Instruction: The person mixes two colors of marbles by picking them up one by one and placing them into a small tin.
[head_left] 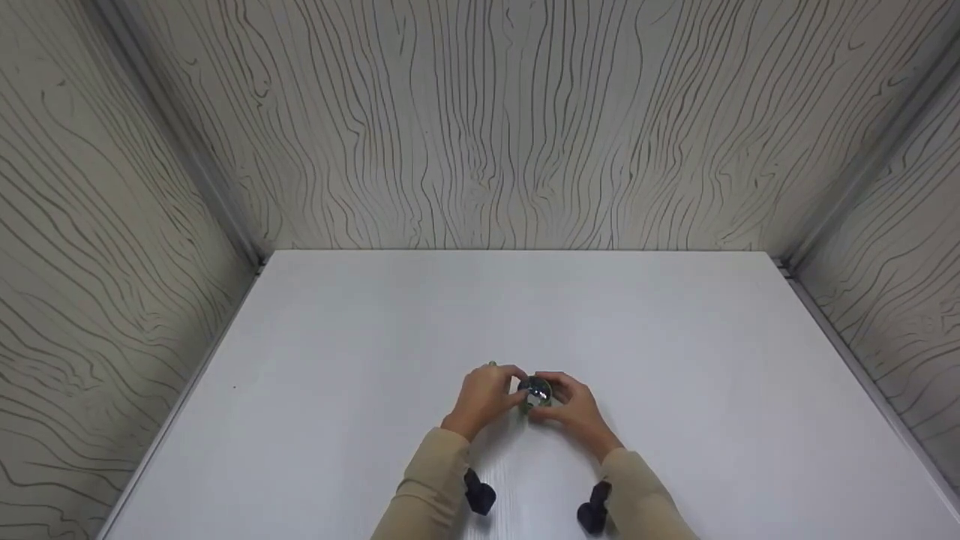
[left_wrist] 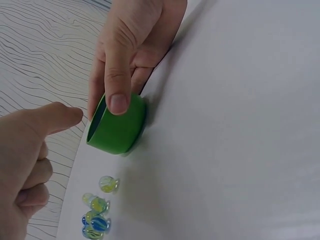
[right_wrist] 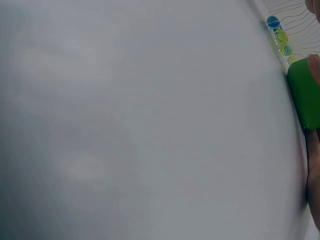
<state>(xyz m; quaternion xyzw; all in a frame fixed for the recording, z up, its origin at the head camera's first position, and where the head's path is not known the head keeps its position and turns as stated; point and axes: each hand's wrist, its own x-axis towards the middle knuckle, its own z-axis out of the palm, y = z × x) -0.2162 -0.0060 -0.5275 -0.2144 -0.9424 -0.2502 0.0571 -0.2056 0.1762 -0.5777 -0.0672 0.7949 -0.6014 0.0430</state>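
Observation:
A small green cup (left_wrist: 117, 127) stands on the white table, its dark hollow facing up in the head view. My right hand (head_left: 574, 405) holds it round the side, the thumb (left_wrist: 118, 95) lying along the outer wall. Bright glints show inside the cup; what they come from is unclear. At the cup's left rim is my left hand (head_left: 486, 394), thumb and index finger at the opening, other fingers curled. Whether its fingertips pinch anything is hidden. Several glass marbles (left_wrist: 100, 205), clear with blue, yellow and green swirls, lie beyond the left hand.
The white tabletop (head_left: 360, 322) meets a wood-grain patterned wall (head_left: 480, 127) at the back. Similar side panels (head_left: 97, 315) rise left and right. Black wrist mounts (head_left: 480, 495) hang under both beige sleeves (head_left: 431, 480).

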